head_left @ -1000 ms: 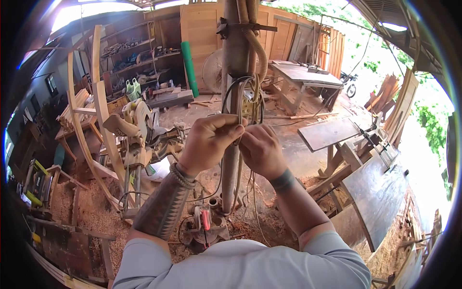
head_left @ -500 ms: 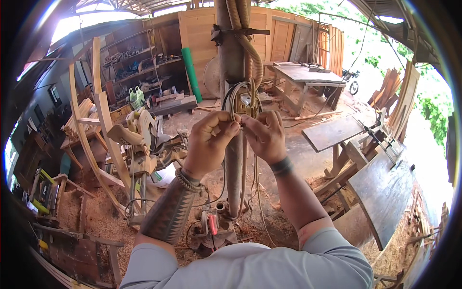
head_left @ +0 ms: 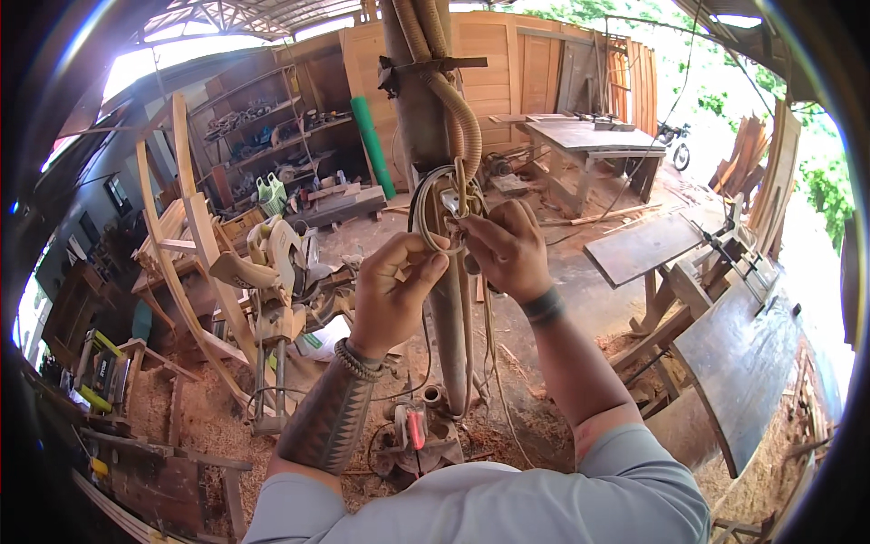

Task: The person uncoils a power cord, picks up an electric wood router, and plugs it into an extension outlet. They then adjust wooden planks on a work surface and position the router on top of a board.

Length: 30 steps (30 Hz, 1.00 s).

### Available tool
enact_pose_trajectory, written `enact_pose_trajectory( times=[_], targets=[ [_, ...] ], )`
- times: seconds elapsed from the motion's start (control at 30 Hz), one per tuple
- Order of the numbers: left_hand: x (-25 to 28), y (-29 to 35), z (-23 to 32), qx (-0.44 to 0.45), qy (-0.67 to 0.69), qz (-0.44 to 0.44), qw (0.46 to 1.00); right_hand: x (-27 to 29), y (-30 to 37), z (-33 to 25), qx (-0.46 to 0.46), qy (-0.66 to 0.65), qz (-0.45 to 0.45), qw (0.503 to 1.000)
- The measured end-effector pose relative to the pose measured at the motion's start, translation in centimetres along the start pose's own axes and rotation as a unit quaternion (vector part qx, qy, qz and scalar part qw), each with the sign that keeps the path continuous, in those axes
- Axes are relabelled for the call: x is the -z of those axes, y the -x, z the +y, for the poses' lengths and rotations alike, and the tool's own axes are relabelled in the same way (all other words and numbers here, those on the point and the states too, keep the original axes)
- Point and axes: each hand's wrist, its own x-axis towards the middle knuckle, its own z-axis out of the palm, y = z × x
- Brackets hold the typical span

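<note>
A coil of pale cable [head_left: 419, 210] hangs on a grey metal post [head_left: 433, 136] straight ahead of me. My left hand [head_left: 391, 288] is closed, its thumb and forefinger pinching the lower part of the loop. Just to the right, my right hand [head_left: 513, 254] is closed too, with its fingertips against the front of the coil, beside a small light-coloured fitting [head_left: 450, 201]. What those fingertips hold is hidden. Loose cable strands [head_left: 490, 349] hang below, along the post.
A ribbed hose [head_left: 443, 91] runs down the post. On the left stand a mitre saw [head_left: 276, 249] and a curved wooden frame [head_left: 204, 245]. Worktables [head_left: 594, 136] and a dark sheet [head_left: 739, 363] are on the right. A red-handled tool [head_left: 416, 430] stands near the post's foot; sawdust covers the floor.
My hands have moved apart and slightly down, the left now at the loop's lower part. More of the coil shows between them. The view has shifted a little.
</note>
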Motion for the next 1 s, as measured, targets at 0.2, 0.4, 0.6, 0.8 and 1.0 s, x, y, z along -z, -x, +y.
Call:
enact_pose_trajectory(
  times=[0.2, 0.4, 0.6, 0.8, 1.0],
  targets=[
    [0.7, -0.5, 0.2, -0.017, -0.05, 0.037, 0.998, -0.7, -0.9, 0.9, 0.06, -0.015, 0.001, 0.998],
    [1.0, 0.7, -0.8, -0.019, -0.1, 0.044, 0.994, -1.2, -1.1, 2.8, 0.122, -0.041, 0.009, 0.992],
    [3.4, 11.9, -8.0, 0.175, -0.14, -0.048, 0.973, -0.1, -0.4, 2.0, 0.074, -0.085, 0.007, 0.994],
    [2.1, 30.2, -6.6, 0.42, -0.256, 0.008, 0.871, 1.4, 8.5, -0.4, 0.088, -0.28, -0.117, 0.949],
    [-0.1, 50.4, -4.5, 0.637, -0.274, -0.165, 0.702, 0.5, 23.8, -7.2, -0.08, -0.526, -0.476, 0.7]
  ],
)
